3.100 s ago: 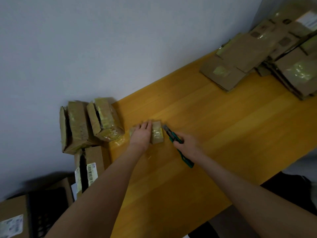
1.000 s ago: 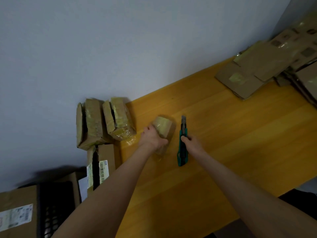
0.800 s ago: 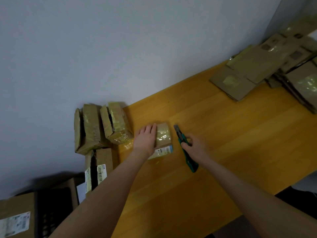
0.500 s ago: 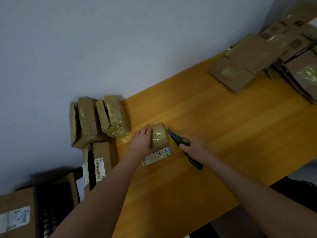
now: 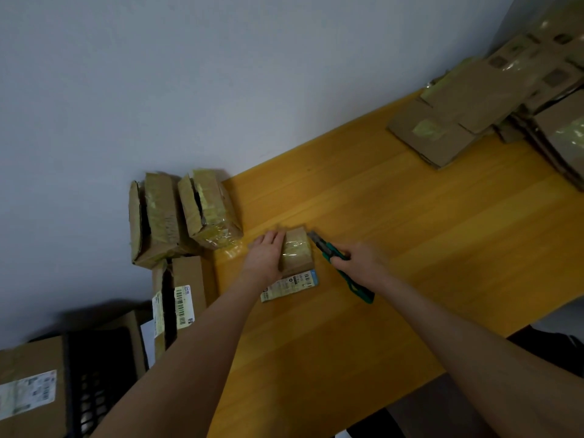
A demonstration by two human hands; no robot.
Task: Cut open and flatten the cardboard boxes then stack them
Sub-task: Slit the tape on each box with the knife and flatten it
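Observation:
A small taped cardboard box lies on the yellow wooden table, a white shipping label showing on its near side. My left hand rests flat against the box's left side, fingers straight. My right hand grips a green utility knife, whose blade tip touches the box's far right corner. Flattened cardboard boxes lie stacked at the table's far right end.
Two taped boxes stand against the wall at the table's left end. Another box with a barcode label sits just in front of them. A black crate and a labelled box are lower left.
The left hand turned the small box over and laid it down with the label facing near, then flattened against it. The right hand swung the knife tip to the box's right corner.

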